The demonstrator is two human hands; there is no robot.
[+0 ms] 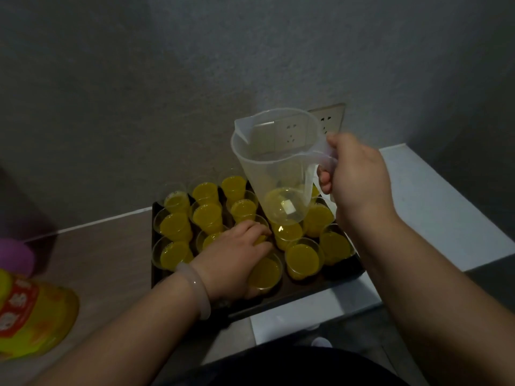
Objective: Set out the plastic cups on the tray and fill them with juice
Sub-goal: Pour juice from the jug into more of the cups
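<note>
Wall socket plate (328, 119) sits above the right fingers. Purple object (15, 256) lies far left of the left fingers.

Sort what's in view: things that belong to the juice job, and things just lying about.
Job: tray, filled plastic cups, nearly empty jug in the right hand, left hand on the cups, juice bottle.

Lying about: wall socket, purple object.

cups (302, 259): yellow juice | tray (303, 288): dark | jug (278, 162): clear | wall (139, 107): grey
</note>
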